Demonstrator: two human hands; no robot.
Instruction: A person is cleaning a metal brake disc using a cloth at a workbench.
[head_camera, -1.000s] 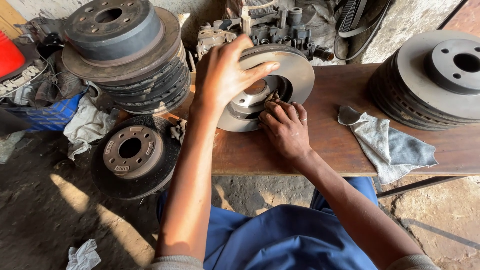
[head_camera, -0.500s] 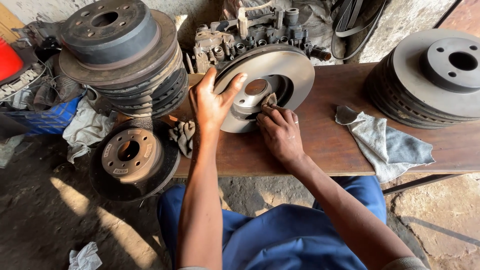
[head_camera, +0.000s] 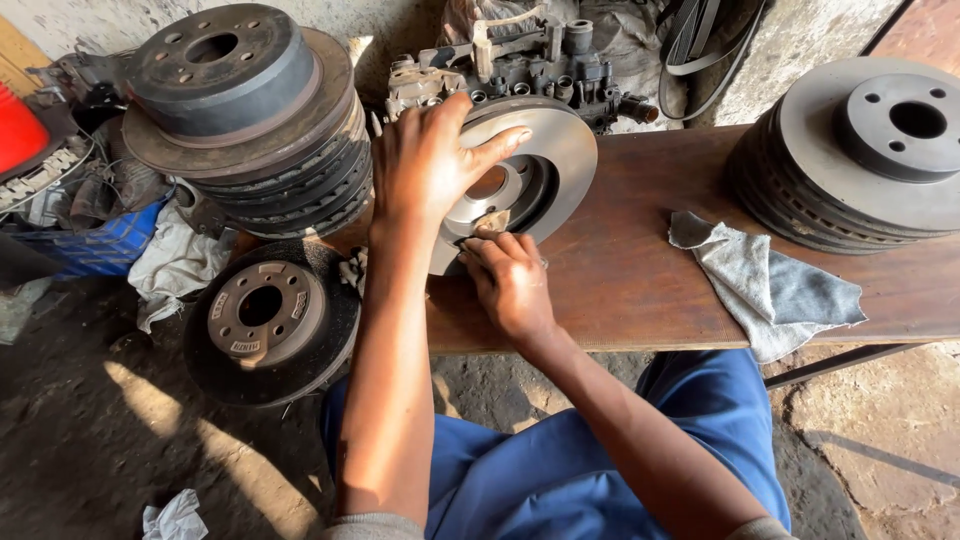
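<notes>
A shiny grey brake disc (head_camera: 560, 150) stands tilted on the wooden bench (head_camera: 640, 280), leaning back toward an engine part. My left hand (head_camera: 430, 160) grips the disc's left rim, fingers spread over its face. My right hand (head_camera: 510, 275) presses a small brownish scrap of sandpaper (head_camera: 492, 221) against the disc's lower face near the hub. Both forearms reach up from my lap in blue trousers.
A grey rag (head_camera: 770, 285) lies on the bench to the right. A stack of brake discs (head_camera: 870, 150) stands at the right end. Another stack of rusty discs and drums (head_camera: 250, 110) stands at the left, one disc (head_camera: 265, 315) on the ground. A metal engine part (head_camera: 520, 60) sits behind.
My left hand has slid down from the top of the disc to its left rim. The right hand stays at the lower face with the sandpaper.
</notes>
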